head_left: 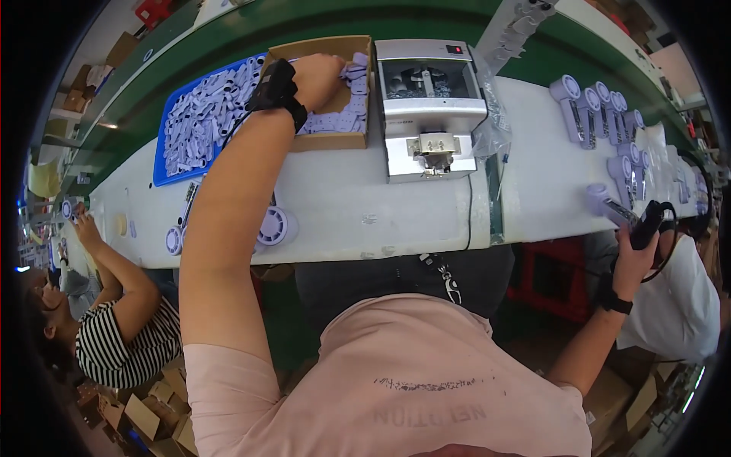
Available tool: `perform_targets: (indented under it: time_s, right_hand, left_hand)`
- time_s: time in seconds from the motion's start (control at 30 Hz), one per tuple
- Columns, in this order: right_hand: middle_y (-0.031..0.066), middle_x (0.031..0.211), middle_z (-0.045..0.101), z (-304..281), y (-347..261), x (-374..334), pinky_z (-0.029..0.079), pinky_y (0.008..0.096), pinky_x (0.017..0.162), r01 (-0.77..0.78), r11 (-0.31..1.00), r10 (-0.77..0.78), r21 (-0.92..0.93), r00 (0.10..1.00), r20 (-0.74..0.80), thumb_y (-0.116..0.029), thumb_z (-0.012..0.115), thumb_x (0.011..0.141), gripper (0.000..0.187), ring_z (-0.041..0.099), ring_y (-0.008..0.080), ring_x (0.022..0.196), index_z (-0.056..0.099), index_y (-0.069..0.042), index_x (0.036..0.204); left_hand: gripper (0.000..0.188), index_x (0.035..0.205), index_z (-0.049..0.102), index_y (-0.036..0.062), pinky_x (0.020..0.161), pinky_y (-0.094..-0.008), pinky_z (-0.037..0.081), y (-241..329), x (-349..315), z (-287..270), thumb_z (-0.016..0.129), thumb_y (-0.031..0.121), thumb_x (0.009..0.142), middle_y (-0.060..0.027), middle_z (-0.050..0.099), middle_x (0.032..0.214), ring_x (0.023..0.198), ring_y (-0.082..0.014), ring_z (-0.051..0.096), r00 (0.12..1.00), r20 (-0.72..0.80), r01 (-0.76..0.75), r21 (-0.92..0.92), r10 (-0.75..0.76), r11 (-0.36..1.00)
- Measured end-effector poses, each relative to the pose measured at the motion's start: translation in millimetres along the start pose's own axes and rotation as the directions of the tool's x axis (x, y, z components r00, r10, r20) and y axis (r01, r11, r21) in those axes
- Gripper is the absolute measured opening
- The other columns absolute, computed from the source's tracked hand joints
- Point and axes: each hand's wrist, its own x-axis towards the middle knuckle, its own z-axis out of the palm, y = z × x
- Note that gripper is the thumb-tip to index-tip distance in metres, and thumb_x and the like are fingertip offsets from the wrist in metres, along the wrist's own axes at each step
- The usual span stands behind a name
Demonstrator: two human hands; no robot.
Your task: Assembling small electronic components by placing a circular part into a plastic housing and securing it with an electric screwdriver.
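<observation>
Pink shirt cloth (403, 365) lies nearest the camera, below both sets of fingers. From it the bare left forearm reaches up over the desk (335, 198), and the left hand (320, 76) dips into a cardboard box (335, 142), beside the lilac pieces (335, 122) along its right side. I cannot tell whether the left fingers are spread or pinching a piece; the back of the hand and the angle hide them. The box's raised walls probably serve to keep the small pieces together within reach.

Left of those fingers, a blue tray (161, 145) is heaped with longer lilac parts (202, 122), likely kept apart so the two kinds do not mix. Nearer the body, two small fans (276, 227) rest on either side of the forearm, round heads toward the desk's front edge. Just right of the left fingers, beyond the box wall, stands a silver machine (435, 113) with a clear window.

Well to the right, the right hand (638, 255) has its fingers closed round the handle end of a lilac fan (598, 199), partly hidden by a black block (647, 223) with a cable. Held that way, the round head points away from the fingers and seems spared from pressure. Above these fingers, more lilac fans (567, 90) lie grouped, perhaps to leave the nearer surface for working.
</observation>
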Motion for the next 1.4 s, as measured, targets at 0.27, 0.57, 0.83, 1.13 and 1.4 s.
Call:
perform_targets:
  time_s: [0.27,0.57,0.83,1.13,1.4]
  right_hand:
    - [0.0113,0.121,0.070,8,-163,-61,0.056,0.0358,0.096,0.229,0.923,-0.341,0.309,0.857,0.385,0.006,0.084,0.080,0.055,0.069,0.0220,0.109,0.060,-0.001,0.130]
    - [0.0131,0.127,0.070,125,-230,-93,0.057,0.0327,0.098,-0.249,0.729,-0.469,0.637,0.497,0.730,0.008,0.086,0.078,0.070,0.068,0.0183,0.113,0.055,0.001,0.140]
    - [0.0111,0.129,0.068,148,-241,-104,0.057,0.0317,0.097,-0.407,0.729,-0.421,0.550,0.366,0.830,0.006,0.087,0.078,0.075,0.067,0.0159,0.115,0.053,-0.002,0.145]
    - [0.0083,0.125,0.071,146,-240,-112,0.058,0.0323,0.095,-0.398,0.742,-0.401,0.540,0.382,0.833,0.004,0.088,0.076,0.073,0.067,0.0156,0.114,0.056,-0.002,0.142]
    - [0.0074,0.115,0.072,141,-231,-109,0.058,0.0309,0.083,-0.141,0.761,-0.508,0.633,0.478,0.717,0.002,0.087,0.076,0.067,0.071,0.0157,0.100,0.058,-0.001,0.136]
  left_hand:
    - [0.022,0.108,0.076,0.0062,0.088,-0.0504,0.058,0,-6,4,0.070,0.020,0.093,-0.0216,0.076,0.103,0.102,-0.0402,0.073,0.985,-0.121,-0.130,-0.018,0.127,0.991]
    - [0.025,0.119,0.075,0.0074,0.086,-0.0434,0.059,18,-37,-22,0.068,0.013,0.096,-0.0202,0.076,0.106,0.102,-0.0359,0.074,0.997,-0.074,-0.014,-0.249,-0.004,0.968]
    - [0.030,0.122,0.077,0.0040,0.083,-0.0338,0.056,165,-163,-91,0.073,0.001,0.092,-0.0099,0.070,0.103,0.089,-0.0216,0.069,0.968,-0.186,-0.108,-0.913,-0.166,0.392]
    - [0.037,0.115,0.079,0.0062,0.080,-0.0365,0.055,178,-172,-67,0.087,0.007,0.080,-0.0091,0.072,0.110,0.091,-0.0287,0.067,0.867,-0.498,-0.379,-0.678,-0.014,0.630]
    - [0.044,0.118,0.078,0.0065,0.077,-0.0396,0.057,188,-170,-53,0.088,0.008,0.075,-0.0102,0.073,0.110,0.091,-0.0306,0.068,0.815,-0.578,-0.469,-0.624,0.034,0.625]
